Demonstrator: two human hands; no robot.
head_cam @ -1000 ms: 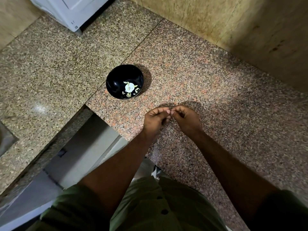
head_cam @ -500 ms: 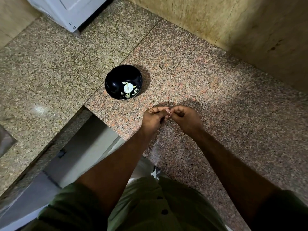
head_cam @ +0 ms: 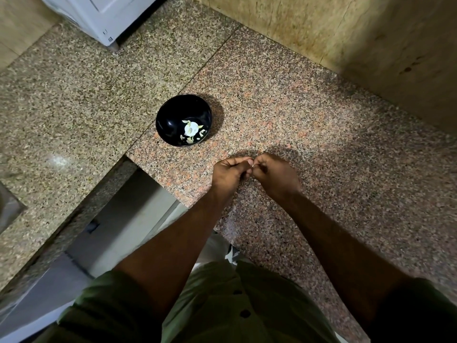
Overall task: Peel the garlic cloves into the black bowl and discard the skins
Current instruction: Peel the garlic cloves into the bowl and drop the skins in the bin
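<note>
Presently: left hand [head_cam: 228, 173] and right hand [head_cam: 273, 175], fingertips pinched together on one small garlic clove [head_cam: 252, 165], skinning it beside black bowl [head_cam: 183, 120].

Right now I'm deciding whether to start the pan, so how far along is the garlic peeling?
Early on. The black bowl holds one pale garlic piece with loose skin flakes around it, so skins aren't discarded yet. The left hand and right hand meet over the granite counter, pinching something small and pale, mostly hidden. No other cloves show.
</note>
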